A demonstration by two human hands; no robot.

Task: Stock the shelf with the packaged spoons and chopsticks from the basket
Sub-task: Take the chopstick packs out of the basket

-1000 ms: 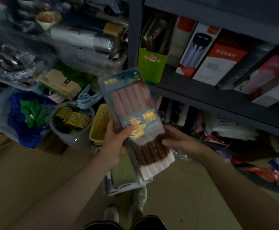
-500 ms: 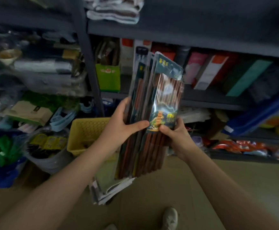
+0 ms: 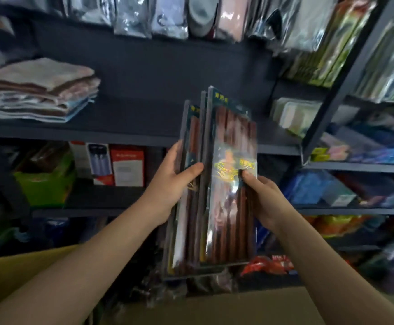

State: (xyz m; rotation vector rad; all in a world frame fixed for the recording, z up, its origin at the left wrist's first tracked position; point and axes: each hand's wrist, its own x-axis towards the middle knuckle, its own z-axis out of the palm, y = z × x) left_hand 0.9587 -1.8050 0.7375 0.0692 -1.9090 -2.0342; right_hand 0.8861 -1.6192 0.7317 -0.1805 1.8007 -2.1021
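Glossy plastic packs of chopsticks [image 3: 224, 184] stand upright between your hands, long axis vertical, left hand [image 3: 170, 184] clamping the rear packs, right hand [image 3: 261, 195] pinching the front one (both gripping firmly), just before the bare dark shelf [image 3: 130, 109] ahead.

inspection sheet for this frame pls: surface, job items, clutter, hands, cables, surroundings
Surface: dark shelf board, bare in the middle.
Job's things: chopstick packs, several held upright together in front of the shelf; no spoons or basket seen.
Clutter: folded towels at the shelf's left; boxed goods on the tier below.
Hands: left hand grips the packs' left side; right hand pinches the front pack.
Cables: nothing seen.
Surroundings: bagged goods above; picture blurred.
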